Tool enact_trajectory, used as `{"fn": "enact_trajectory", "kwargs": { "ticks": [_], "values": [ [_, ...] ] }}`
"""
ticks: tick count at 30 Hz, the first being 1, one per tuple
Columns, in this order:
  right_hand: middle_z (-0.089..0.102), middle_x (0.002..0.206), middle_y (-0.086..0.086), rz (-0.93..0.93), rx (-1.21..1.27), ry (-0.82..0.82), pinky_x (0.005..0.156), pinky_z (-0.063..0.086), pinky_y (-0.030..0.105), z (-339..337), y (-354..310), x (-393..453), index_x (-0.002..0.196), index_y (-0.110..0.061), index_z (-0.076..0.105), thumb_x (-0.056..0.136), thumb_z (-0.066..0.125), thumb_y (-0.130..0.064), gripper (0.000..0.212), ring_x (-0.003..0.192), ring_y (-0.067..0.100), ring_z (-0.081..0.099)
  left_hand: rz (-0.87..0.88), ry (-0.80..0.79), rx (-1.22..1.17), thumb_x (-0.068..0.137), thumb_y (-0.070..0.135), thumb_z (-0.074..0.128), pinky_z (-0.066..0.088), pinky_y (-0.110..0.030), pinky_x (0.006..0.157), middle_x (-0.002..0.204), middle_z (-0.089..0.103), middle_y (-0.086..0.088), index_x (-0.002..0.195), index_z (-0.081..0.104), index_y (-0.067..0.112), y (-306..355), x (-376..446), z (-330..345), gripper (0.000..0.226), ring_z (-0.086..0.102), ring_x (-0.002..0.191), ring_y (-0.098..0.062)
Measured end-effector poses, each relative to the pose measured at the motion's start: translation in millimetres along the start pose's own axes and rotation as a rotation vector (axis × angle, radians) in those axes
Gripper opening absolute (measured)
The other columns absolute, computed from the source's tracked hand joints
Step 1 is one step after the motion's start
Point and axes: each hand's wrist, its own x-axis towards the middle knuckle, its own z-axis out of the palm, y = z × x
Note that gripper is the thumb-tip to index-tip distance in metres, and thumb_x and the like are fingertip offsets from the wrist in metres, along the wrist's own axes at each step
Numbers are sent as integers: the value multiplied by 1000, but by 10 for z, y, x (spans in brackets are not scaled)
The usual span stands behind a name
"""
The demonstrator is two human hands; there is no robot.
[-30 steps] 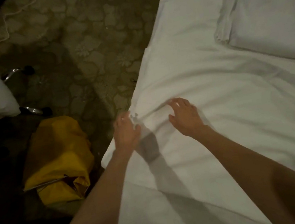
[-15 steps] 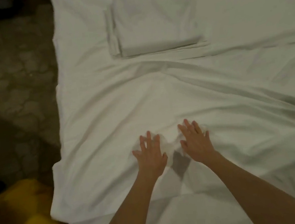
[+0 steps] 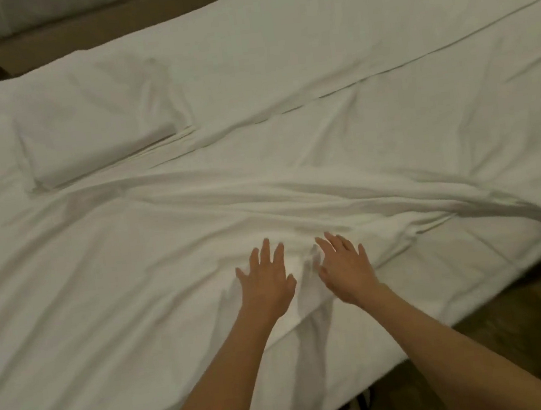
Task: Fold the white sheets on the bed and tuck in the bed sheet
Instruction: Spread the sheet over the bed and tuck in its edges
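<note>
Smoothing the loose white sheet [image 3: 259,179] flat over the bed [image 3: 393,22] — looks like the spreading step ahead of the next fold. Left hand [image 3: 266,281] and right hand [image 3: 347,272] side by side, palms down on the cloth near the bed's near edge, fingers straight and spread, gripping nothing. Small bunch of fabric puckered up between the two hands. Long ridge of wrinkles [image 3: 330,204] running across the sheet just beyond the fingertips, out toward the right edge. Already-folded sheet [image 3: 96,137] sitting upper left on the bed, well apart from both hands.

Judged partway: one sheet folded, this one still spread and creased, tucking not yet started. Next move probably calls for sweeping outward to push the ridge flat, then catching an edge or corner to bring it over — edges need lining up or the fold goes crooked.

Second bed [image 3: 38,15] at top left, dark floor [image 3: 529,327] at right. No brands, labels or readable writing anywhere in view.
</note>
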Motion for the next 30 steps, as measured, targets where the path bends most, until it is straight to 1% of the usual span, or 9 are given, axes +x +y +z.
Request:
{"fn": "enact_trajectory", "kwargs": {
  "ticks": [4, 7, 11, 15, 18, 21, 25, 27, 30],
  "values": [
    [8, 160, 0, 57, -37, -57, 115, 16, 52, -78, 885, -173, 151, -19, 13, 100, 37, -33, 57, 146, 21, 10, 134, 154, -85, 100, 34, 39, 15, -52, 116, 161, 2, -1, 152, 11, 22, 1065, 462, -372, 60, 7, 147, -21],
    [8, 160, -1, 106, 32, -96, 115, 13, 52, -168, 1297, -167, 150, -20, 15, 100, 35, -32, 56, 146, 20, 9, 164, 173, -113, 100, 32, 38, 16, -51, 116, 160, 7, 0, 151, 15, 22, 1563, 736, -492, 58, 11, 145, -22],
    [15, 157, 1, 72, 18, -4, 114, 17, 51, -588, 1585, 158, 148, -19, 19, 99, 39, -33, 55, 145, 19, 15, 115, 83, -63, 99, 34, 38, 19, -48, 115, 160, 6, 0, 152, 13, 23, 1679, 946, -211, 59, 12, 145, -21],
    [14, 158, 1, 36, 93, 120, 116, 15, 49, -1222, 1728, 737, 149, -20, 20, 99, 39, -33, 55, 145, 19, 14, 22, -147, 108, 100, 39, 33, 16, -46, 116, 161, -1, 2, 153, 6, 24, 1570, 912, 312, 61, 9, 146, -17],
    [17, 157, 1, 26, 120, 175, 116, 18, 47, -1450, 1860, 1154, 148, -20, 23, 99, 40, -32, 53, 143, 20, 18, 10, -117, 125, 100, 39, 34, 22, -40, 114, 160, 4, 3, 152, 8, 24, 1587, 1152, 277, 61, 16, 144, -18],
    [30, 150, 3, 61, 94, 145, 111, 26, 45, -1380, 2117, 1408, 143, -19, 32, 98, 42, -30, 47, 137, 23, 30, 50, 68, 92, 99, 32, 37, 33, -37, 106, 156, 20, 2, 150, 19, 22, 1748, 1554, -63, 54, 27, 138, -19],
    [48, 129, 7, 179, -44, -45, 96, 39, 41, -1193, 2662, 1451, 129, -13, 42, 95, 45, -28, 37, 119, 27, 47, 100, 185, 67, 99, 23, 40, 39, -38, 97, 150, 29, 2, 147, 26, 20, 2087, 2148, -351, 51, 33, 132, -20],
    [56, 121, 6, 163, -125, -128, 91, 42, 36, -1111, 2921, 1439, 120, -12, 49, 95, 43, -31, 31, 113, 27, 53, 88, 151, 33, 97, 17, 41, 39, -38, 97, 148, 32, 1, 146, 28, 20, 2271, 2376, -340, 51, 34, 130, -21],
    [64, 112, 7, 81, -14, -156, 82, 44, 31, -1100, 3173, 1509, 107, -14, 61, 93, 49, -29, 24, 108, 27, 59, 11, -28, 96, 98, 18, 40, 36, -40, 100, 142, 40, -2, 142, 34, 22, 2370, 2627, -189, 45, 34, 130, -23]
  ]
}}
